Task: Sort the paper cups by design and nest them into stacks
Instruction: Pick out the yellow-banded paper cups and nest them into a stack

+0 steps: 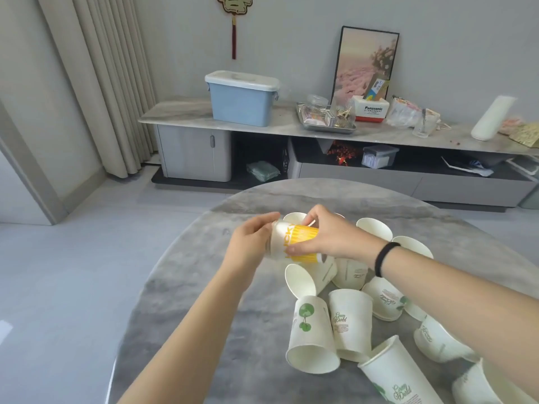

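Both hands, left (pixel 250 243) and right (pixel 323 234), grasp the yellow-striped white paper cup (pixel 294 243), fingers curled round it. Nesting step; next, probably seat it squarely, then gather the green-printed white paper cups (pixel 350 325).

A home living room: curtains (pixel 116 83), low media cabinet (pixel 291 147), framed picture (pixel 364 62).

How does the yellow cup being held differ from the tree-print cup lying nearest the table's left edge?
The yellow cup carries yellow stripes and lettering; the tree-print cup has green trees on white. The yellow cup is held sideways above the table by the left hand and right hand; the tree-print cup lies untouched on it, mouth toward the camera. Both are paper cups.
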Available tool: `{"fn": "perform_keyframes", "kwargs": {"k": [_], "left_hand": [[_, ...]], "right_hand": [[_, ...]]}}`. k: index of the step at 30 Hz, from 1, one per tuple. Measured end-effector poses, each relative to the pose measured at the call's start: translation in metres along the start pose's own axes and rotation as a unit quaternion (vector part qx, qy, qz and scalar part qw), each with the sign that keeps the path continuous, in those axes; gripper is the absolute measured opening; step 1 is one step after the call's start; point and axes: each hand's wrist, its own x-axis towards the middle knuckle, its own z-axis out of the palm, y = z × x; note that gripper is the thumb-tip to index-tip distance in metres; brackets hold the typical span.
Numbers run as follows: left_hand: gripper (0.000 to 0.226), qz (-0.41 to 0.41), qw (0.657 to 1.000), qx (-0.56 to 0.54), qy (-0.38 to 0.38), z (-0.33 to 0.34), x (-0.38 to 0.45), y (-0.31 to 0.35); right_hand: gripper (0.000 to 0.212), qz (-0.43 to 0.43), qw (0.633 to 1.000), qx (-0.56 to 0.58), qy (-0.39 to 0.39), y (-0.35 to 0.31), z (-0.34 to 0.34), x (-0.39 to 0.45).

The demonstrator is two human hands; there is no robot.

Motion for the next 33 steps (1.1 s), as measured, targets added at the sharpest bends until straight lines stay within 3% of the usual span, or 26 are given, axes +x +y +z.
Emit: {"fn": "perform_keyframes", "kwargs": {"k": [2,5,7,10,13,15,16,18,20,22,26,29,31,33], "left_hand": [[0.029,0.028,0.998,0.037,-0.046,0.01,0.004,0.005],[0.036,0.089,0.982,0.163,-0.024,0.02,0.017,0.004],[0.036,0.135,0.943,0.305,0.017,0.021,0.031,-0.005],[0.036,0.112,0.882,0.457,-0.024,0.027,0.045,-0.017],[0.033,0.111,0.835,0.537,-0.046,0.033,0.051,-0.025],[0.024,0.13,0.805,0.578,-0.023,0.037,0.051,-0.025],[0.021,0.128,0.813,0.567,0.006,0.038,0.051,-0.024],[0.019,0.097,0.882,0.459,0.051,0.043,0.049,-0.017],[0.027,0.059,0.945,0.32,0.029,0.046,0.045,-0.01],[0.032,0.043,0.977,0.204,-0.031,0.053,0.039,-0.003],[0.037,-0.01,0.986,0.116,-0.12,0.07,0.027,0.014],[0.047,-0.034,0.978,0.126,-0.165,0.088,0.028,0.021],[0.051,-0.011,0.978,0.149,-0.143,0.096,0.033,0.023],[0.04,0.026,0.979,0.187,-0.081,0.101,0.044,0.02]], "right_hand": [[0.07,0.004,1.0,-0.01,-0.002,0.01,-0.015,-0.007],[0.058,0.012,1.0,0.001,0.018,0.029,-0.029,-0.012],[0.057,0.025,0.999,0.01,0.038,0.044,-0.034,-0.013],[0.059,0.042,0.997,0.042,0.058,0.061,-0.042,-0.016],[0.058,0.044,0.995,0.064,0.065,0.07,-0.048,-0.018],[0.057,0.045,0.995,0.059,0.07,0.075,-0.052,-0.019],[0.056,0.045,0.995,0.058,0.073,0.076,-0.053,-0.019],[0.055,0.043,0.994,0.056,0.087,0.083,-0.056,-0.02],[0.056,0.031,0.993,0.051,0.102,0.087,-0.059,-0.022],[0.059,0.007,0.992,0.058,0.114,0.087,-0.06,-0.025],[0.058,-0.045,0.986,0.091,0.133,0.084,-0.056,-0.03],[0.061,-0.061,0.976,0.127,0.163,0.084,-0.059,-0.03],[0.058,-0.058,0.971,0.132,0.191,0.089,-0.066,-0.029],[0.058,-0.038,0.969,0.118,0.212,0.098,-0.075,-0.028]]}}
